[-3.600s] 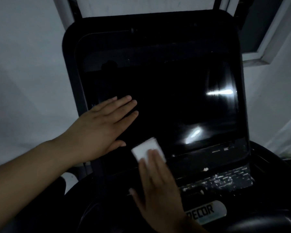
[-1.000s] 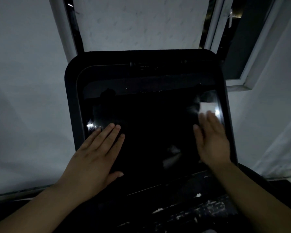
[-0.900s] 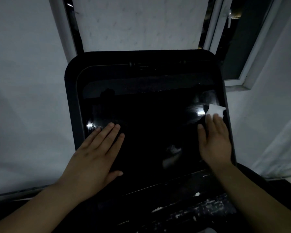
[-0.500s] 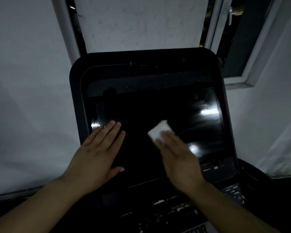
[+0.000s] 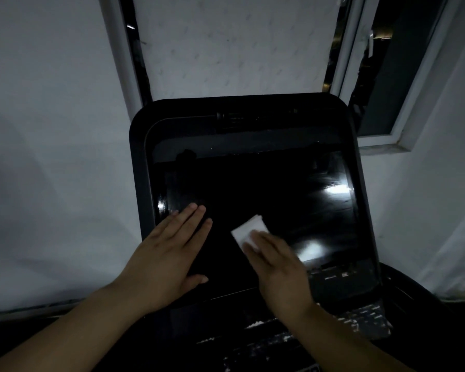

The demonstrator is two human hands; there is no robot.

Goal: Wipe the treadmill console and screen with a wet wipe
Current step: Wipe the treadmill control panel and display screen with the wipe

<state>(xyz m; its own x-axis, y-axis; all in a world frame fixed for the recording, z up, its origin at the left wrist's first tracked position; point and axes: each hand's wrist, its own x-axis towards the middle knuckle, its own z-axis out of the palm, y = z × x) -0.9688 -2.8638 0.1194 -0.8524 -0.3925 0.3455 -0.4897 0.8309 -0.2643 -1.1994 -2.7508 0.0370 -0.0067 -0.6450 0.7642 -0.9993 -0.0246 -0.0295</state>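
Head view, left hand: my left hand (image 5: 169, 253) lies flat on the lower left part of the glossy black rectangular treadmill screen (image 5: 253, 200), fingers (image 5: 191, 221) straight and close together, thumb out to the side toward the bottom edge of the glass.
Head view, right hand: my right hand (image 5: 277, 267) sits lower centre of the frame, fingers straight and side by side, pressing down on the wipe; it is slightly blurred.
Wipe: the small white folded wet wipe (image 5: 246, 229) lies on the screen just right of my left fingertips, its upper left corner showing beyond my right fingers, the rest hidden under them.
Screen: dark, with bright glints at its right edge and lower right.
Console: the black plastic treadmill console frame with rounded corners (image 5: 138, 167) surrounds the screen; below it, in the lower right of the frame, a dark button panel with pale worn markings (image 5: 360, 323).
Background: white wall (image 5: 51, 130) on the left, a white-framed window (image 5: 403, 76) in the upper right.
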